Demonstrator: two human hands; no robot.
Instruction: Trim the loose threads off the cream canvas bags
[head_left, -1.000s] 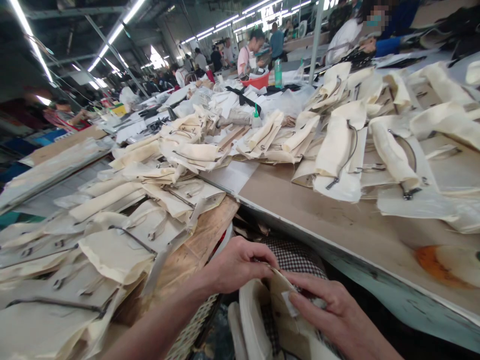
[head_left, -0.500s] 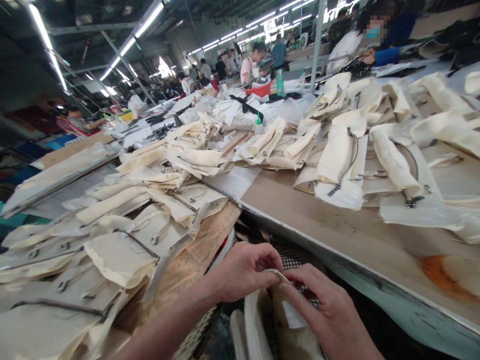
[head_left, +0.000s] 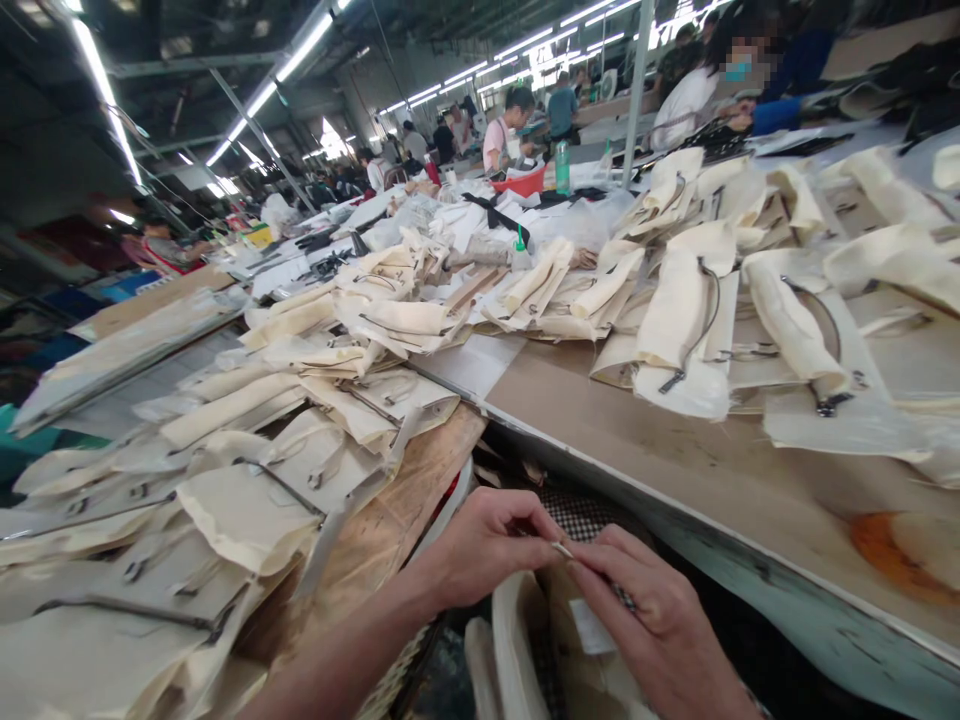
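My left hand (head_left: 499, 545) and my right hand (head_left: 649, 605) meet at the lower middle, fingertips pinched. Between them a short bit of a narrow cream fabric edge (head_left: 561, 549) shows; my fingers cover the rest. Right below hangs a cream fabric piece (head_left: 517, 640) with a small white label (head_left: 591, 627). Whether the pinched edge belongs to that piece I cannot tell. Black-and-white checked cloth (head_left: 574, 515) lies behind my fingers.
Cream fabric pieces with dark zippers (head_left: 247, 515) cover the wooden table (head_left: 405, 480) at left. Similar pieces (head_left: 686, 310) lie along the brown tabletop (head_left: 637, 425) at right, whose edge runs close past my right hand. A green-capped bottle (head_left: 520, 250) stands farther back. Several people work beyond.
My fingertips have shifted slightly, and less of the cream edge shows between them. Both hands keep their pinch. The view has turned a little.
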